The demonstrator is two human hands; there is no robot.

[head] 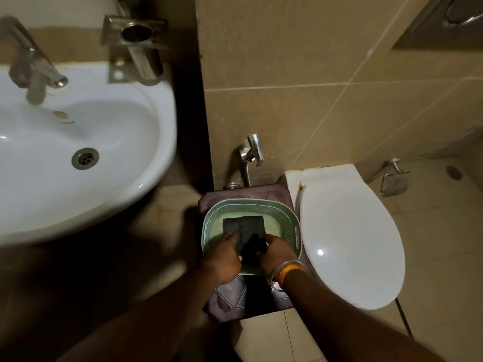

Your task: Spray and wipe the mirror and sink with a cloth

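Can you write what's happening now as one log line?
both hands: left hand, right hand | gripping: dark folded cloth | in: green plastic basket | sink: untouched

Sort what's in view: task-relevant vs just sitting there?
Job:
cloth, dark, held by left hand and right hand over the basket
sink
tap

Bystanders:
toilet, lid down
stool under the basket
wall tap
steel holder
paper holder
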